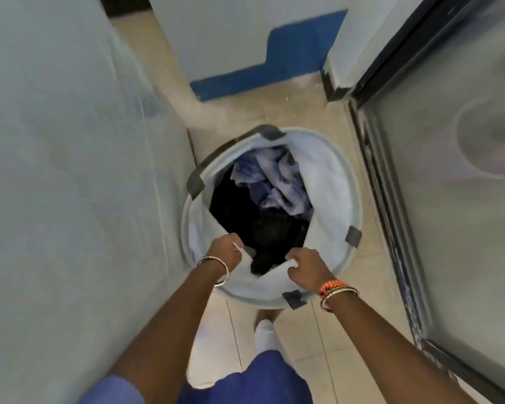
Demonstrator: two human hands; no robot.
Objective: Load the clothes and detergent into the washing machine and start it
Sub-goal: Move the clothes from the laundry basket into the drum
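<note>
Both my bare arms reach down and forward to the laundry basket (353,205). My left hand (226,249) pinches its near rim fabric, and my right hand (305,268) has its grip curled on that rim just beside it.

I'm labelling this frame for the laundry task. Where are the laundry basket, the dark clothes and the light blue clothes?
laundry basket (351,182): head view, right rim.
dark clothes (239,208): head view, middle of the black pile.
light blue clothes (277,182): head view, crumpled fabric at the far side.

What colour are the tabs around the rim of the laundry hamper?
Dark grey, on the pale blue laundry hamper; one of the tabs shows clearly in the head view.
</note>
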